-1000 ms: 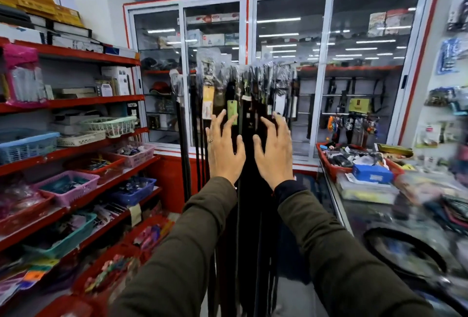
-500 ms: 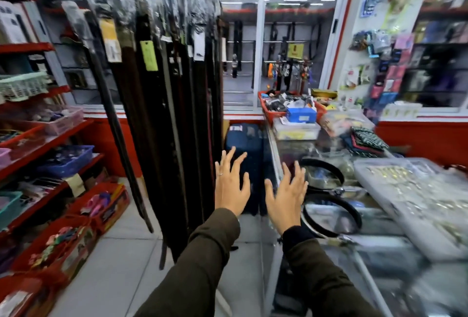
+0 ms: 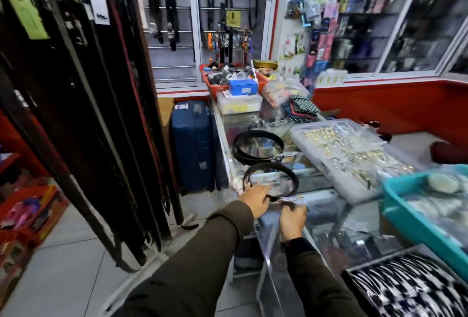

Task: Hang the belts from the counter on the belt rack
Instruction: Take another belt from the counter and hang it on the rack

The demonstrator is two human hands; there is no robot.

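On the far left, the belt rack [image 3: 83, 104] is carrying a thick curtain of dark belts hanging straight down, with paper tags near their tops, so each strap is dangling free and easy to flip through. Just right of it, a blue suitcase [image 3: 193, 144] is standing upright in the gap beside the counter [image 3: 326, 205], tucked out of the walkway.

The left hand [image 3: 254, 200] is reaching over the counter's near edge with its fingers curling down onto the nearest coiled belt [image 3: 271, 181], apparently gripping the end of it, though blur is hiding exactly how firmly. The right hand [image 3: 292, 218] is closing beside it on the same belt's end, where something clear and shiny, likely a plastic wrapper, is showing; both hands are probably working together to lift the coil without it springing open. A second coiled belt [image 3: 257, 147] is lying just behind on the glass, waiting untouched. Further right, a clear box of buckles [image 3: 342, 149] and a teal tray [image 3: 415, 218] are crowding the countertop.
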